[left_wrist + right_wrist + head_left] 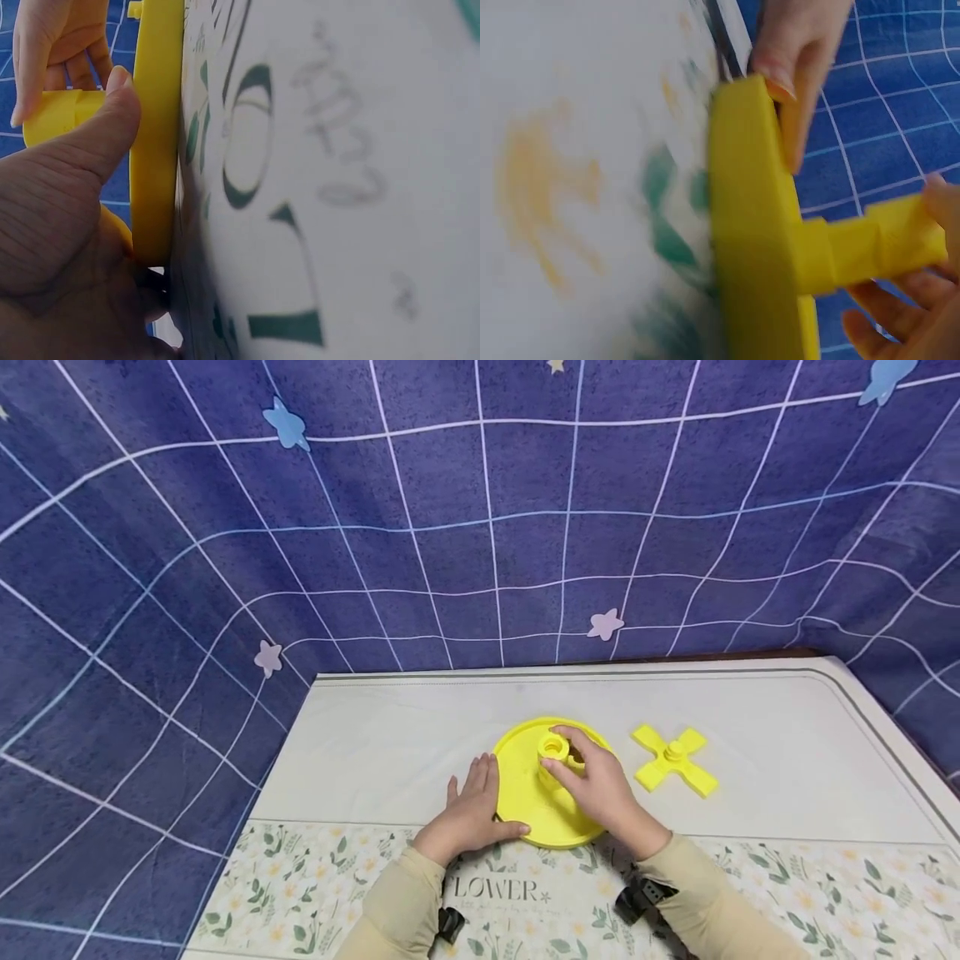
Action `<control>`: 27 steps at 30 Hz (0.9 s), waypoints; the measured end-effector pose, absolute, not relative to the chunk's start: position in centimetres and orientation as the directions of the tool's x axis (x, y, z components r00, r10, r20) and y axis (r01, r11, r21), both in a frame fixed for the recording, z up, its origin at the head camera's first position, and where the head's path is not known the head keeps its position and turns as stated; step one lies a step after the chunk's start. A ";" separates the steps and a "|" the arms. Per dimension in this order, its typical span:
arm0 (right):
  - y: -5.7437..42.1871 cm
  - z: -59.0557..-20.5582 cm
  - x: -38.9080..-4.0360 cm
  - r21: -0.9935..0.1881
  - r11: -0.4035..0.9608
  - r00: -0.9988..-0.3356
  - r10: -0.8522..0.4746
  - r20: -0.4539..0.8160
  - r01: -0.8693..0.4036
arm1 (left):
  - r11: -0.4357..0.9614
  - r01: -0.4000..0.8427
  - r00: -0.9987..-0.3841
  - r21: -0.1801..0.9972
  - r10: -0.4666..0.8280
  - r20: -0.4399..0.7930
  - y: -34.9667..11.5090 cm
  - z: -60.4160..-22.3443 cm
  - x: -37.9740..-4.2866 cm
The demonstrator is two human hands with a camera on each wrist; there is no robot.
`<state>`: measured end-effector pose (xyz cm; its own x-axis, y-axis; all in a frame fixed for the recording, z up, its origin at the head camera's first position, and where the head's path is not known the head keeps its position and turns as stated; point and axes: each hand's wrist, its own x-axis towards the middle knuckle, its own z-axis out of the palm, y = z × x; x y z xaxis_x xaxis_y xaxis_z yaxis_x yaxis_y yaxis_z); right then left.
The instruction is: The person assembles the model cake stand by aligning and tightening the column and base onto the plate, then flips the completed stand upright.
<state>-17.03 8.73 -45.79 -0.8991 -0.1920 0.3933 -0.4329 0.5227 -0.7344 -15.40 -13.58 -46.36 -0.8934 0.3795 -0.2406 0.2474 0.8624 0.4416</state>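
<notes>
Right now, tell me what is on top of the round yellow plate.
A yellow post stands on the plate, held by the right hand. The surface beneath the post and behind the right hand is covered and cannot be seen.

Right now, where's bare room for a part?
Free: white tabletop from the left hand to the left edge, and from the yellow cross to the right edge. Crowded: the yellow disc, left hand at its rim, right hand gripping the post; disc-to-cross gap looks tight.
</notes>
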 end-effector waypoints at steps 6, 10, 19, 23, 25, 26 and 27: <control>12.2 -44.3 -16.7 -0.679 0.566 -0.879 -0.219 0.423 -0.468 | 0.837 0.246 -0.891 0.489 0.394 -0.225 -13.9 -46.6 -15.2; 15.9 -43.8 -16.4 -0.617 0.646 -0.868 -0.152 0.472 -0.449 | 0.831 0.253 -0.890 0.495 0.401 -0.217 -14.0 -46.7 -15.4; 22.5 -44.2 -15.7 -0.442 0.883 -0.972 -0.060 0.228 -0.158 | 0.837 0.251 -0.891 0.487 0.396 -0.222 -14.2 -46.6 -15.6; 23.7 -45.0 -15.4 -0.370 0.925 -0.995 -0.062 0.081 -0.088 | 0.836 0.248 -0.891 0.490 0.395 -0.223 -14.1 -46.5 -15.5; 24.1 -45.2 -15.2 -0.345 0.936 -0.997 -0.061 0.043 -0.072 | 0.835 0.249 -0.891 0.491 0.396 -0.223 -14.0 -46.6 -15.5; 24.3 -45.2 -15.2 -0.334 0.940 -0.998 -0.063 0.031 -0.070 | 0.834 0.249 -0.890 0.491 0.397 -0.223 -14.0 -46.7 -15.5; 24.4 -45.2 -15.2 -0.324 0.943 -0.997 -0.066 0.027 -0.071 | 0.835 0.249 -0.890 0.490 0.397 -0.225 -13.9 -46.7 -15.6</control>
